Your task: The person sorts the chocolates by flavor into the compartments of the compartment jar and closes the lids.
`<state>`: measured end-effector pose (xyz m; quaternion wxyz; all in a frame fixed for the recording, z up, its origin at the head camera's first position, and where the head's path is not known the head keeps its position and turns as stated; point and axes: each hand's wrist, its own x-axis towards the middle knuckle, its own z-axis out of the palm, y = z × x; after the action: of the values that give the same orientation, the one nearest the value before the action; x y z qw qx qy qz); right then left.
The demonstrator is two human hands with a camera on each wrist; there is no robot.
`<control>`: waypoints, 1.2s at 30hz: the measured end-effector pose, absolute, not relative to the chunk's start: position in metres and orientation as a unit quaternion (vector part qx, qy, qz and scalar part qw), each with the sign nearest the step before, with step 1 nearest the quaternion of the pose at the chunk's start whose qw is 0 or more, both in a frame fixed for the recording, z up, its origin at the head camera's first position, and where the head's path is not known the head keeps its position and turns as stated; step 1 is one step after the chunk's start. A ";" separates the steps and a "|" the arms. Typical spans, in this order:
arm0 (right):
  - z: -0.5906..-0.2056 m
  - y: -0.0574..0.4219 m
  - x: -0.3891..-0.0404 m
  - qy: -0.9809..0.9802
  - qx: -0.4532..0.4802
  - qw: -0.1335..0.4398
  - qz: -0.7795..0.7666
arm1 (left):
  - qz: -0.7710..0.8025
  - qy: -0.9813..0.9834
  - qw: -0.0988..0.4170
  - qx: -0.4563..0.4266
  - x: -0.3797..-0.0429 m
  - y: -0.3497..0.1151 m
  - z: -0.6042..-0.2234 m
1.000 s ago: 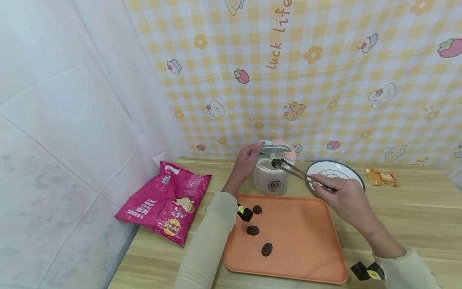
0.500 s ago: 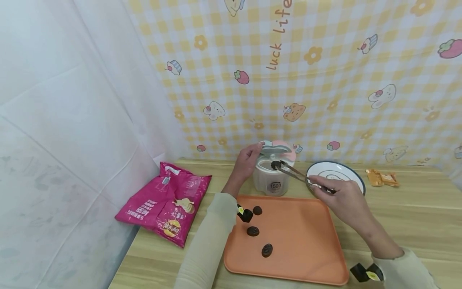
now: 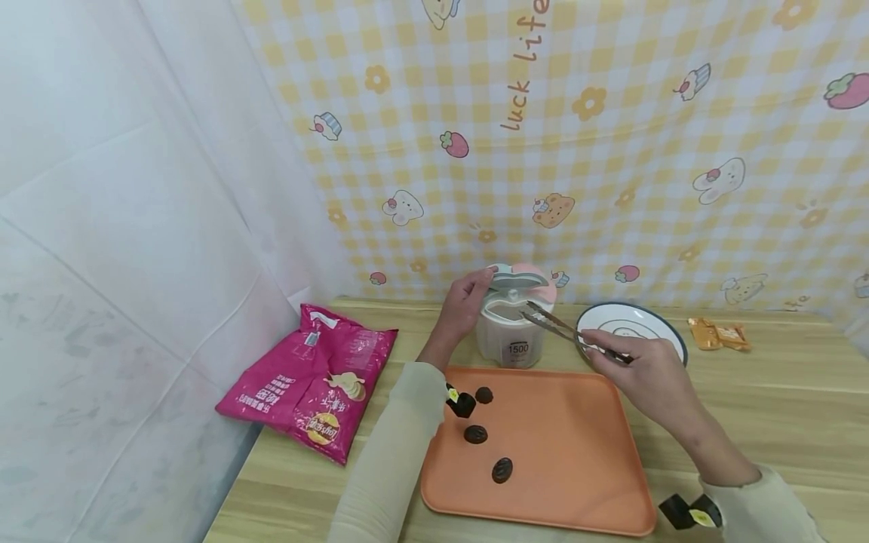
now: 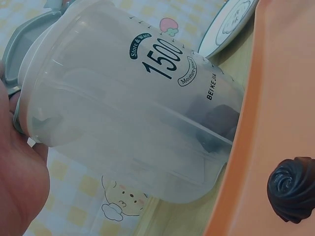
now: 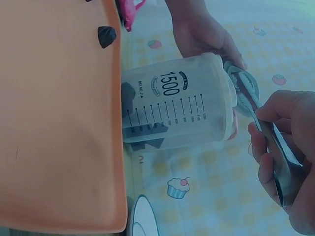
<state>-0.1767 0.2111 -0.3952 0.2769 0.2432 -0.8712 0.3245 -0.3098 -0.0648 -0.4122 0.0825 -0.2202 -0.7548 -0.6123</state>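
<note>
My left hand (image 3: 464, 305) holds up the grey-green flap lid (image 3: 519, 281) of a clear storage container (image 3: 490, 341) marked 1500. My right hand (image 3: 648, 377) grips metal tongs (image 5: 275, 152), their tips parted over the container's uncovered opening, nothing between them. Through the container wall, dark pieces (image 5: 128, 96) show at the bottom in the right wrist view. On the orange tray (image 3: 563, 483) in front lie a round swirled dark chocolate (image 3: 484, 394) and two oval ones, a farther (image 3: 476, 434) and a nearer chocolate (image 3: 502, 470).
Left of the tray lies a magenta chip bag (image 3: 308, 385). A white plate with a dark rim (image 3: 627, 315) stands right of the container, partly behind my right hand. Small orange packets (image 3: 718, 333) lie farther right. A checked cloth (image 3: 421, 249) hangs at the back.
The round dark chocolate that the tongs pinched over the opening is out of their tips, which have parted slightly. My left hand and the lid stay in place.
</note>
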 end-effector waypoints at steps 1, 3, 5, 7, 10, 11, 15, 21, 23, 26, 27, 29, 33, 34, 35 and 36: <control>-0.395 0.211 -0.177 -0.871 0.244 0.277 0.324 | -0.612 -0.755 0.083 -0.221 -0.310 -0.065 -0.412; -0.395 0.211 -0.176 -0.871 0.244 0.278 0.324 | -0.612 -0.755 0.082 -0.221 -0.310 -0.065 -0.412; -0.395 0.211 -0.176 -0.870 0.245 0.280 0.323 | -0.612 -0.755 0.081 -0.221 -0.309 -0.065 -0.412; -0.395 0.212 -0.176 -0.870 0.245 0.282 0.321 | -0.611 -0.756 0.081 -0.222 -0.309 -0.065 -0.412; -0.396 0.212 -0.176 -0.868 0.253 0.285 0.318 | -0.611 -0.755 0.079 -0.223 -0.309 -0.065 -0.412; -0.396 0.211 -0.175 -0.867 0.259 0.285 0.317 | -0.612 -0.755 0.078 -0.224 -0.309 -0.065 -0.412; -0.395 0.210 -0.171 -0.860 0.289 0.278 0.315 | -0.613 -0.753 0.074 -0.226 -0.309 -0.066 -0.411; -0.399 0.205 -0.167 -0.845 0.352 0.271 0.298 | -0.611 -0.756 0.073 -0.225 -0.309 -0.066 -0.410; -0.403 0.202 -0.167 -0.845 0.361 0.264 0.291 | -0.611 -0.755 0.074 -0.224 -0.309 -0.066 -0.410; -0.409 0.197 -0.165 -0.856 0.357 0.234 0.293 | -0.613 -0.754 0.073 -0.225 -0.308 -0.065 -0.409; -0.412 0.196 -0.165 -0.861 0.352 0.221 0.291 | -0.613 -0.753 0.073 -0.226 -0.308 -0.065 -0.409; -0.417 0.192 -0.163 -0.871 0.346 0.195 0.290 | -0.614 -0.753 0.071 -0.228 -0.308 -0.065 -0.409; -0.427 0.185 -0.161 -0.891 0.338 0.159 0.258 | -0.610 -0.756 0.069 -0.225 -0.308 -0.065 -0.410; -0.429 0.184 -0.161 -0.894 0.339 0.152 0.251 | -0.610 -0.757 0.069 -0.223 -0.308 -0.065 -0.409; -0.431 0.183 -0.160 -0.897 0.339 0.145 0.243 | -0.610 -0.758 0.068 -0.221 -0.308 -0.065 -0.409; -0.433 0.182 -0.160 -0.899 0.339 0.140 0.238 | -0.609 -0.759 0.068 -0.219 -0.308 -0.065 -0.409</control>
<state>-0.1605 0.1816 -0.4331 0.1398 0.3392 -0.8994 0.2378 -0.3077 -0.0652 -0.4089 0.0684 -0.2190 -0.7590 -0.6093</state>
